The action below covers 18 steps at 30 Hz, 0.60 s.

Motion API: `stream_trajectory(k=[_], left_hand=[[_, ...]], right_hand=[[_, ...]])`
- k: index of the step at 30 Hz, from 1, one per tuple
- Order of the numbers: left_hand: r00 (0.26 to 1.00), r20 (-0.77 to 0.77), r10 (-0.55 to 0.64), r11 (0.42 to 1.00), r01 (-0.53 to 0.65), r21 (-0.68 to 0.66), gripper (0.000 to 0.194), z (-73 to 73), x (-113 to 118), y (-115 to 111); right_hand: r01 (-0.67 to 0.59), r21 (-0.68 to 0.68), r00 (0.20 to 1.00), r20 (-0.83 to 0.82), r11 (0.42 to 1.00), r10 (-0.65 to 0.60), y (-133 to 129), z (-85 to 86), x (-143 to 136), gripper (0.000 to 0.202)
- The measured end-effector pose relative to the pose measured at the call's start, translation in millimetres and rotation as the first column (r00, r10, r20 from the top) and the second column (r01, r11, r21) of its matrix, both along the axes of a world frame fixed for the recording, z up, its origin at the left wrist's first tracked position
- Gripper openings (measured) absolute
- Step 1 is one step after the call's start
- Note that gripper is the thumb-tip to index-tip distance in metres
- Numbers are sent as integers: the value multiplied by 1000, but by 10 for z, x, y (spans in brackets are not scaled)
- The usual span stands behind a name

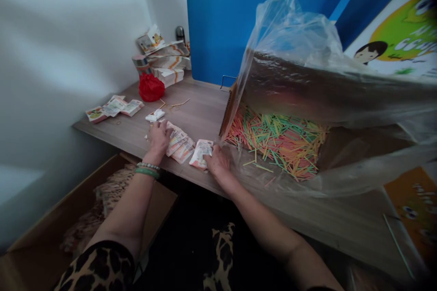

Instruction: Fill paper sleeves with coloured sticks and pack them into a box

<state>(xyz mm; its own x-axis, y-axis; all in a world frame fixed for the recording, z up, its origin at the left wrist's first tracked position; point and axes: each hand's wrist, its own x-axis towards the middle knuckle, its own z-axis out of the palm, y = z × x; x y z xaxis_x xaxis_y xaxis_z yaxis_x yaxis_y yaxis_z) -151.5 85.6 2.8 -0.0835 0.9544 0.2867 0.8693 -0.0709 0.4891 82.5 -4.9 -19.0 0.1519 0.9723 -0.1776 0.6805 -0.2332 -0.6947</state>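
Observation:
My left hand [159, 137] rests on a fanned row of small printed packets [180, 145] near the front edge of the wooden table [205, 109]. My right hand [217, 161] presses on a single packet [202, 151] just right of that row. Right beside this hand, a clear plastic bag [307, 77] lines a tipped cardboard box full of coloured thin sticks [280, 138]. A few sticks lie loose on the plastic near my right hand.
Stacks of packets [167, 61], a red bag [150, 87] and a metal tin stand at the back corner. More packets [114, 108] lie at the left edge. A cardboard box [85, 209] holding plain sticks sits on the floor below. A blue panel rises behind.

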Motion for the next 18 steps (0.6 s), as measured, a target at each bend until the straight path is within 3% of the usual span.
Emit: stream_trajectory(k=[4,7,11,15,18], left_hand=[[996,-59,72,987,-62,150,40,74,62,-218],[999,48,-17,976,6,219,30,113,244,-508],[927,331,-177,984,162,74,21,18,623,-900],[836,531,-138,973,214,-84,34,-52,973,-1072],[731,651,-206,896,408,-174,27,36,1230,-1090]], right_hand=[[104,54,986,-139,993,-96,-47,-123,37,32],[155,135,974,-184,979,-129,-80,-175,129,25],[210,164,942,-299,964,-154,-92,-160,252,7],[189,188,882,-465,964,-82,-202,-54,329,7],[78,180,827,-562,981,37,-333,61,388,9]])
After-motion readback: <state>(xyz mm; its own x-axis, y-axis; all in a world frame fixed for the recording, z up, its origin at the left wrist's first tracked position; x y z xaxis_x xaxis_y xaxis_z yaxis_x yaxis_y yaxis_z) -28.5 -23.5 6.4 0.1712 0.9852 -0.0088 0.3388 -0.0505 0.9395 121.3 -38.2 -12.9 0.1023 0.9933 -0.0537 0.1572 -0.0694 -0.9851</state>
